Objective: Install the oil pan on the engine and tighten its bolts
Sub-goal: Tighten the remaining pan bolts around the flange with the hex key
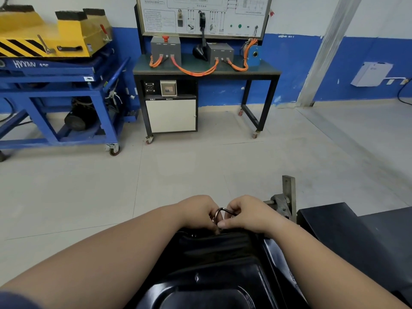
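In the head view, the black oil pan (214, 264) lies at 6 o'clock, close below the camera, with its bottom side up; the engine under it is mostly hidden. At the far edge of the pan, both hands meet. The left hand (198, 214) is closed, its fingers pinched on the lower part of a small bent metal tool (219, 214), probably a hex key. The right hand (247, 214) is also closed on the top of the same tool. A grey metal bracket (286, 200) stands at 3 o'clock from the hands. I judge that the step is tightening a bolt at the far flange. The bolt itself is covered by the fingers. The next move needs a steady turn while the key stays seated straight.
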